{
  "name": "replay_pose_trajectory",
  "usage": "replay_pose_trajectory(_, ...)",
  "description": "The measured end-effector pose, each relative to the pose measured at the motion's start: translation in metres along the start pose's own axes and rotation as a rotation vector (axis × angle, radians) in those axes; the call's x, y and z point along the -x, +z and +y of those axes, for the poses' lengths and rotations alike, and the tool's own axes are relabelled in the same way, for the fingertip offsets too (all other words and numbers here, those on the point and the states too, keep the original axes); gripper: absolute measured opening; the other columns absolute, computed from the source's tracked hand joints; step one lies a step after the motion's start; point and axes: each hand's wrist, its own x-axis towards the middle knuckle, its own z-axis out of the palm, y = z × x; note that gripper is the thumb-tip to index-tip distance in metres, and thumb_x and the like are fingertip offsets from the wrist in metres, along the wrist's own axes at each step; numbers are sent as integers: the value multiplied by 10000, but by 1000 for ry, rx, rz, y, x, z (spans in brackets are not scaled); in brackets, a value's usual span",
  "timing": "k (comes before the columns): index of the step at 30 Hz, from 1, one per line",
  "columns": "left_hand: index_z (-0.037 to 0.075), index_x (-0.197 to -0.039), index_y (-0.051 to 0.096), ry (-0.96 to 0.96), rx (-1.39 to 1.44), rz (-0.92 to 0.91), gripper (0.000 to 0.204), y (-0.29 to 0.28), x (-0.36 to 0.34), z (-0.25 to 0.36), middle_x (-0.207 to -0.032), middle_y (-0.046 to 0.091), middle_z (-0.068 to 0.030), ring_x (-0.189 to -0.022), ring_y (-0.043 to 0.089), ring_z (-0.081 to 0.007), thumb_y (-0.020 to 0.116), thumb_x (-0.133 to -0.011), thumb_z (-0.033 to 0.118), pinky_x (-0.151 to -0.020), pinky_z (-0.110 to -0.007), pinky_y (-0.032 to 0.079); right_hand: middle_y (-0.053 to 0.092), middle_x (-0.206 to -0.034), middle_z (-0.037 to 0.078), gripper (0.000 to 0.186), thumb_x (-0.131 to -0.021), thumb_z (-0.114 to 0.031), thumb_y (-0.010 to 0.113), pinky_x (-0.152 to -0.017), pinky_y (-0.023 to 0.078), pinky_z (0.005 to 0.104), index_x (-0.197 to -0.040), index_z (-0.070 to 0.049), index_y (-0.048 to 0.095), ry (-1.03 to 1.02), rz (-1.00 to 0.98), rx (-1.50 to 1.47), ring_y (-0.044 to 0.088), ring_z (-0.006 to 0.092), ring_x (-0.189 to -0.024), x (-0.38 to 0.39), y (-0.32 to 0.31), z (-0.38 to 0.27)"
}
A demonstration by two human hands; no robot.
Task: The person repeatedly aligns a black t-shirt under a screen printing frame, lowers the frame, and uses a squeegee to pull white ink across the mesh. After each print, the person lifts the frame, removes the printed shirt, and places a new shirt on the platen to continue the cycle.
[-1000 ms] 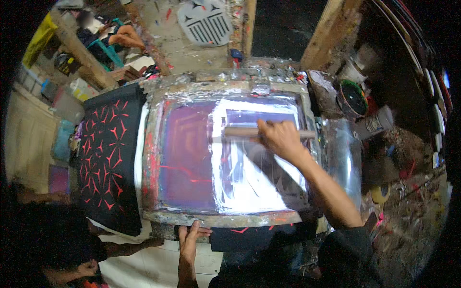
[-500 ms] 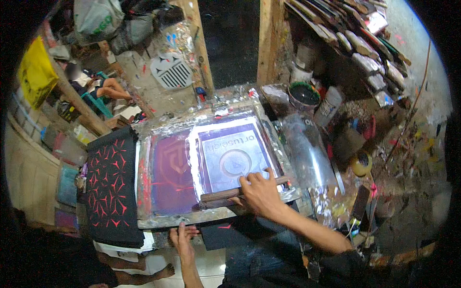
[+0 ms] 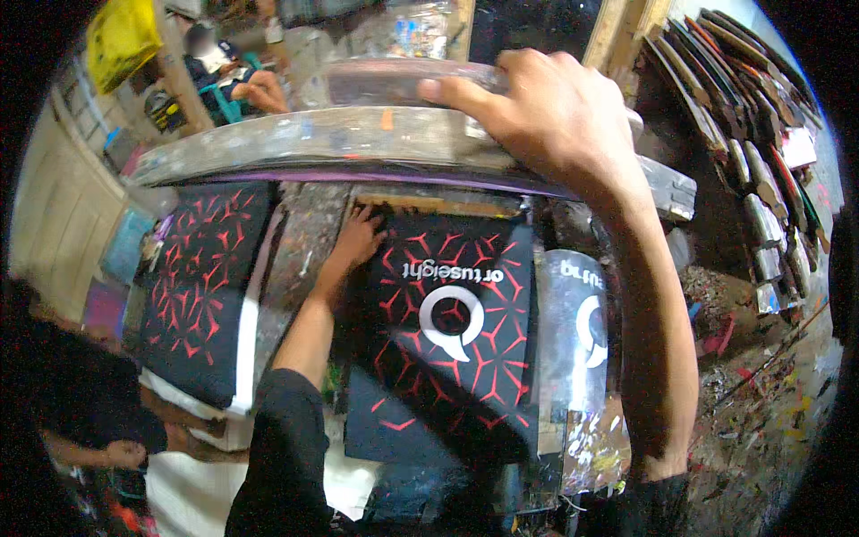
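A wooden screen-printing frame (image 3: 313, 136), spattered with paint, is tilted up on its far edge. My right hand (image 3: 564, 107) is raised at its top, closed round a brown squeegee (image 3: 376, 82) along the frame's rim. Below lies a black fabric panel (image 3: 394, 358) with a red geometric pattern and a white ring-shaped logo and lettering. At the panel's far left corner rests my left hand (image 3: 360, 234), its fingers stretched out and apart; whether they pinch the cloth is not visible. The screen's mesh shows only as a thin purple strip.
Another black panel (image 3: 201, 286) with red pattern lies on a stack at left. A clear plastic sheet (image 3: 573, 358) bearing a similar white print is at right. Several dark wooden-handled tools (image 3: 761, 134) hang at far right. A person (image 3: 134, 447) stands at left; another sits behind.
The screen frame has swung up from flat, uncovering the panel with its white print. My right hand rose with the squeegee; my left hand moved from the front edge to the panel's far corner.
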Motion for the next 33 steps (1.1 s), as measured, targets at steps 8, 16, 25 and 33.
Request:
replay_pose_trajectory(8, 31, -1245, 645, 72, -19, 189, 499, -2, -32, 1, -1362, 617, -186, -1323, 527, -394, 787, -777, 135, -1092, -482, 443, 737, -932, 242, 840, -909, -806, 451, -860, 559, 489, -984, -33, 772, 17, -136, -6, 719, 375, -915, -38, -12, 9)
replay_pose_trajectory(16, 9, -1043, 683, -437, 722, 803, 210, -146, 143, -59, -902, 703, -128, -884, 679, -215, 757, -881, 119, -794, -334, 530, 710, -1181, 286, 906, -844, -822, 506, -1016, 520, 517, -1141, -3, 755, -8, -15, -15, 682, 447, -1139, -54, -3, 23)
replay_pose_trajectory(25, -12, -1309, 589, -496, -346, 858, 524, -270, 223, -83, -1231, 617, -278, -1126, 598, -476, 766, -871, 216, -1009, -519, 477, 702, -1159, 319, 953, -826, -858, 482, -997, 515, 517, -1104, 9, 765, 22, 33, -14, 676, 455, -1136, -66, 0, 21)
replay_pose_trajectory(33, 132, -1430, 562, 796, 538, -197, 619, -46, 143, 407, -1542, 481, -157, -1487, 353, -365, 569, -962, 536, -1218, -626, 185, 705, -1156, 308, 929, -840, -872, 453, -1008, 510, 500, -1120, -45, 770, -56, 44, 9, 671, 465, -1127, -73, 7, 32)
